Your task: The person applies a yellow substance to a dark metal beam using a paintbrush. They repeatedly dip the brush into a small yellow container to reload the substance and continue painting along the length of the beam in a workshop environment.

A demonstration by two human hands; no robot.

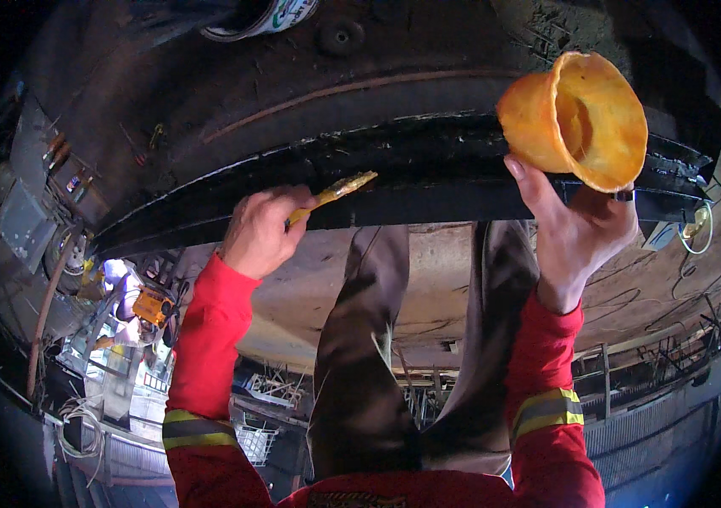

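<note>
My left hand is closed around the yellow handle of a paintbrush, whose paint-crusted head points right and slightly up. My right hand grips an orange-yellow, paint-coated cup from below. The cup is tilted, so its wide mouth faces right and shows the coated inside; a darker patch lies deeper in it. Between and behind both hands runs a long black steel beam, which looks bent in this picture. The brush head is in front of the beam, and I cannot tell whether it touches.
A paint bucket stands at the top, near a small dark wheel-like disc. At left are hand tools and a yellow-orange machine. A pale cable lies coiled at lower left. A white cord hangs at the beam's right end.
</note>
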